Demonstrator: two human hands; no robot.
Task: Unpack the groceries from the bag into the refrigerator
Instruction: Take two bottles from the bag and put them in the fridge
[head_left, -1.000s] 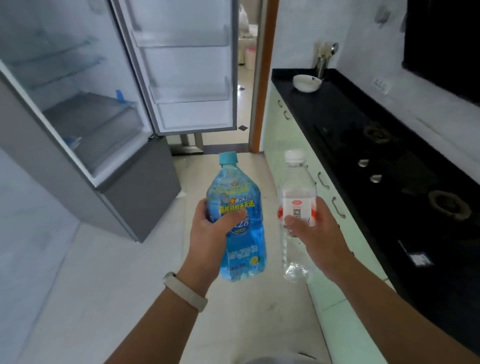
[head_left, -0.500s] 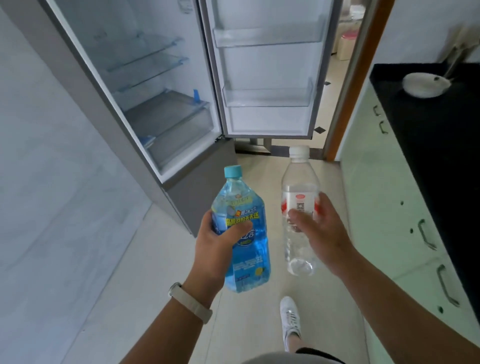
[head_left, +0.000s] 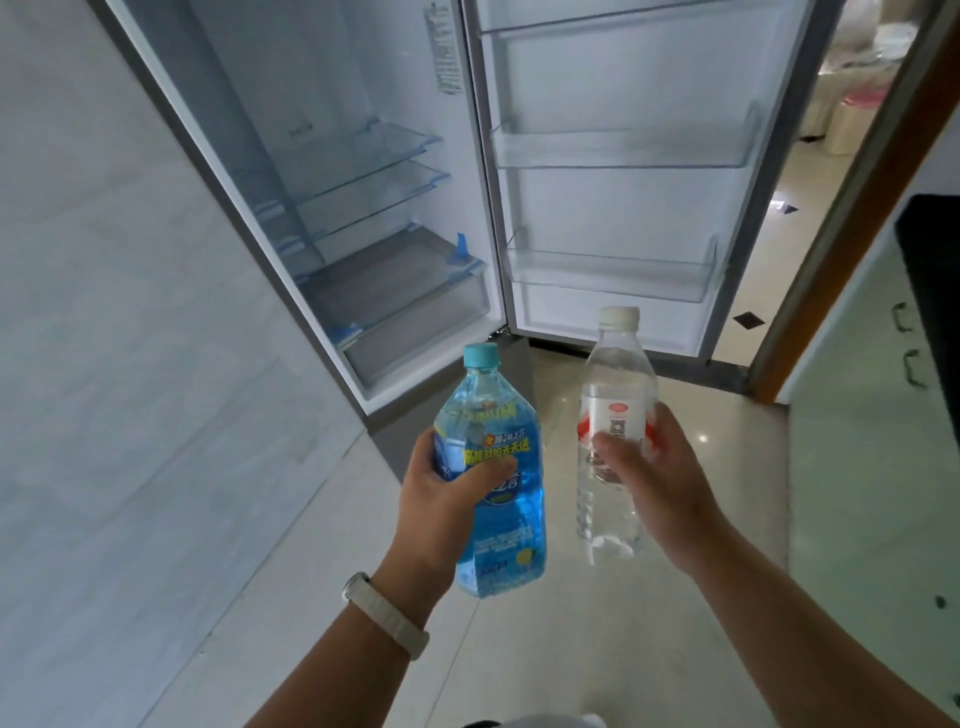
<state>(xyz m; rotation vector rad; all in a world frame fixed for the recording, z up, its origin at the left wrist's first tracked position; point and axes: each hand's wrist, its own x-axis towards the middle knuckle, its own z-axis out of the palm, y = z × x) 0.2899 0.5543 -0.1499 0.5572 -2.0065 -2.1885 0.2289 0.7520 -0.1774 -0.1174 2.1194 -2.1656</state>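
Observation:
My left hand (head_left: 441, 493) grips a blue drink bottle (head_left: 493, 525) with a light-blue cap, held upright at mid-frame. My right hand (head_left: 654, 483) grips a clear water bottle (head_left: 610, 410) with a white cap and a red-and-white label, upright just right of the blue one. Both bottles are in front of the open refrigerator (head_left: 363, 218), whose glass shelves and bottom drawer (head_left: 410, 322) hold nothing. Its open door (head_left: 623, 208) faces me with bare door racks (head_left: 613, 273). No grocery bag is in view.
A pale tiled wall (head_left: 104, 364) fills the left. A wooden door frame (head_left: 831, 260) stands right of the fridge door, with another room behind it. Light-green cabinets (head_left: 872, 415) under a black counter (head_left: 935, 270) run along the right edge. The floor is light tile.
The view has swung left and closer to the refrigerator, which now fills the upper frame. The counter has slid off to the right edge. Both hands keep the same hold on the bottles.

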